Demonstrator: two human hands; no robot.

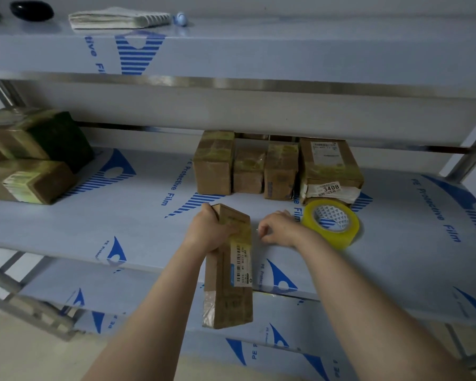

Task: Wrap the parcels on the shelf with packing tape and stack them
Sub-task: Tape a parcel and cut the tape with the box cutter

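My left hand (212, 229) gripped the box (232, 273), lying 12 to 6 o'clock over the shelf (121, 215) edge. My right hand (279, 229) was curled, nearer the tape (331, 225) at its 3 o'clock; I couldn't tell if it held anything.

parcels (232, 270) brown | tape roll (331, 224) yellow, white-patterned core | shelf (121, 215) pale, blue print

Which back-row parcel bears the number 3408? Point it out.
The rightmost parcel, standing just behind the tape roll. It alone in that row shows white labels, and the lower one reads 3408.
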